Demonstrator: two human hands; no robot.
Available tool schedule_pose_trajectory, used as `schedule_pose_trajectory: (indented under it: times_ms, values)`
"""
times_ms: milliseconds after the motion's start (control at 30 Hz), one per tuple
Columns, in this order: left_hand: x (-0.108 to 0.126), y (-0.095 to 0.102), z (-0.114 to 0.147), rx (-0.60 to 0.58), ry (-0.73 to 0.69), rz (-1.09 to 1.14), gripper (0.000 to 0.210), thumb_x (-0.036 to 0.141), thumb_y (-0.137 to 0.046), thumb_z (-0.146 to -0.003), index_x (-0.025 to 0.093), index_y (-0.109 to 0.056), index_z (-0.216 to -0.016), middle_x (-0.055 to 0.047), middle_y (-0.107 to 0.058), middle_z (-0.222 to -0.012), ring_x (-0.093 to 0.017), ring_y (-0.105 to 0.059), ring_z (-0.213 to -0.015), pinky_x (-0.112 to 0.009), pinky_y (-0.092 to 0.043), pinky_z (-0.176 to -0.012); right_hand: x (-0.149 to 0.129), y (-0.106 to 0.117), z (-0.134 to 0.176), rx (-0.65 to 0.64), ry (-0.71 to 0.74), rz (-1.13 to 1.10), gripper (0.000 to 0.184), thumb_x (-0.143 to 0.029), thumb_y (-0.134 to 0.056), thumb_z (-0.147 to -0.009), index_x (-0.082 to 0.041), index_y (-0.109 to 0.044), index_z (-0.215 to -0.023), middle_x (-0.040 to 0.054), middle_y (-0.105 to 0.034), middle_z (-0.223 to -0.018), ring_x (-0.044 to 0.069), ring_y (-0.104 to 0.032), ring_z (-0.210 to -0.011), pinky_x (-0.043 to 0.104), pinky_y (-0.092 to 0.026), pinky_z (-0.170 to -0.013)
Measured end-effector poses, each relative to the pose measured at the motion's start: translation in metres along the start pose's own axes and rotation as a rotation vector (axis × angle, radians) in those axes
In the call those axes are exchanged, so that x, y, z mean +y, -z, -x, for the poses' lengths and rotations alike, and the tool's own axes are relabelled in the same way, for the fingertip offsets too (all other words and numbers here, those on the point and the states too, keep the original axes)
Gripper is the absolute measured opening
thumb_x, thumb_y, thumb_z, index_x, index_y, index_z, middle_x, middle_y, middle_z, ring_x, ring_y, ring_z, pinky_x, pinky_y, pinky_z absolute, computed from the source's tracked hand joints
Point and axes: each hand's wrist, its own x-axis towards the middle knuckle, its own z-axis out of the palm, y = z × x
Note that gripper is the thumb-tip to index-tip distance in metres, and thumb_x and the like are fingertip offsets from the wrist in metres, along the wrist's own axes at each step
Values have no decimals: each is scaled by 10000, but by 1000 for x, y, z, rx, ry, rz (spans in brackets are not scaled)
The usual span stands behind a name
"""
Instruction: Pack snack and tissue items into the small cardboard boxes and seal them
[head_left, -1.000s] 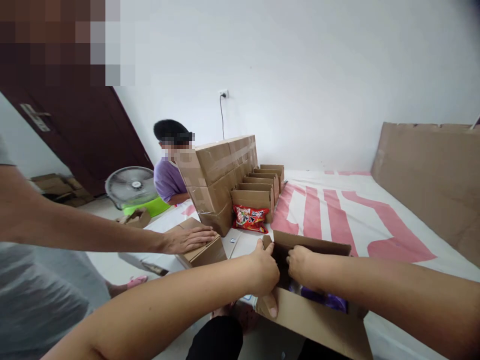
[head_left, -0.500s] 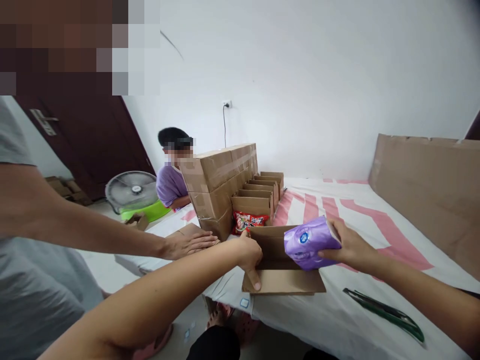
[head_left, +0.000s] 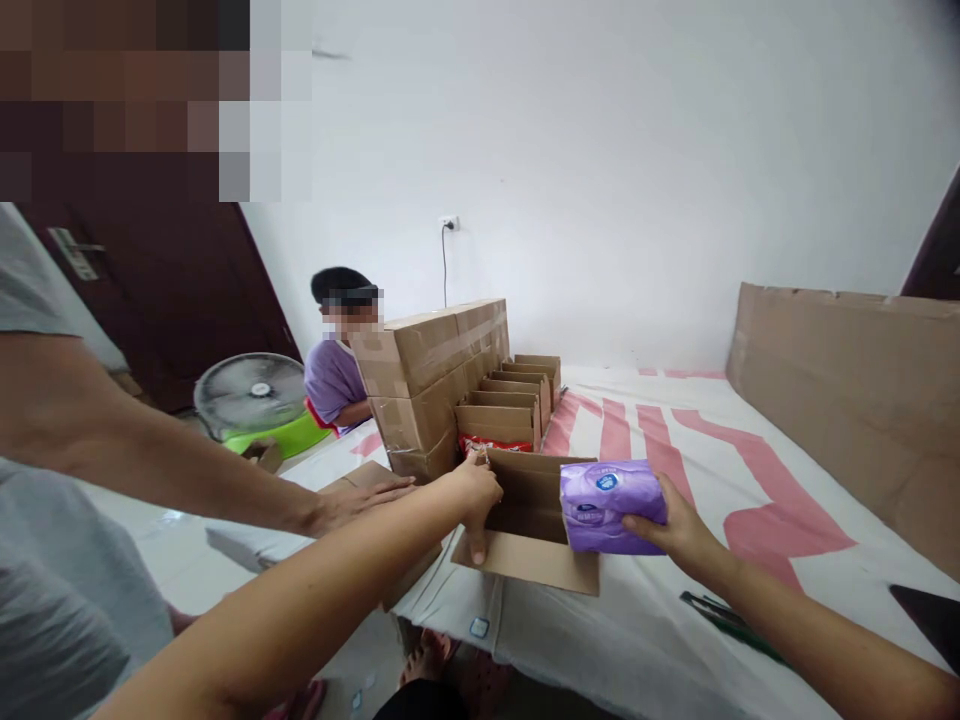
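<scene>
In the head view, my right hand holds a purple tissue pack by its right end, thumb in front. The pack is level with the right end of an open cardboard box, overlapping its edge from here. My left hand grips the box at its left end, thumb on the front flap. Just behind that hand shows a red snack packet, partly hidden by the box. A utility knife with a green handle lies beneath my right forearm, which covers part of it.
Taped cartons are stacked behind, beside a row of open boxes. To the left, a co-worker's hand rests on flat cardboard. Another person sits behind the stack. A large cardboard sheet stands at right.
The box has shifted left and turned a little, with my left hand on it. The tissue pack has tipped to a more level position. The red packet is more hidden.
</scene>
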Motion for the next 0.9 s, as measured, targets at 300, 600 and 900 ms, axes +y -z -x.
schedule_pose_trajectory:
  times_ms: [300, 600, 900]
  values:
    - [-12, 22, -9, 115, 0, 330, 503, 436, -906, -489, 187, -766, -903, -95, -777, -960, -394, -630, -1062, -644, -195, -1095, 0, -13, -22, 67, -115, -235, 645, -564, -808, -650, -222, -554, -1133, 99, -707, -1113, 332, -658, -1068, 526, -529, -952]
    - [25, 34, -45, 449, -384, 1101, 904, 415, -849, -641, 186, -443, -1415, -143, -638, -1315, -285, -632, -1160, -378, -503, -970, -31, -32, -66, 73, 8, -267, 600, -543, -766, -700, -255, -545, -1177, 91, -676, -1229, 323, -625, -1153, 481, -515, -995]
    - [-34, 59, -107, 549, -336, 1429, 372, 305, -745, -812, 99, -633, -1100, -78, -718, -987, -219, -687, -920, -424, -520, -906, -39, -55, -178, 5, 11, -171, 387, -450, -740, -799, -159, -640, -1034, 66, -736, -1004, 221, -704, -919, 428, -560, -892]
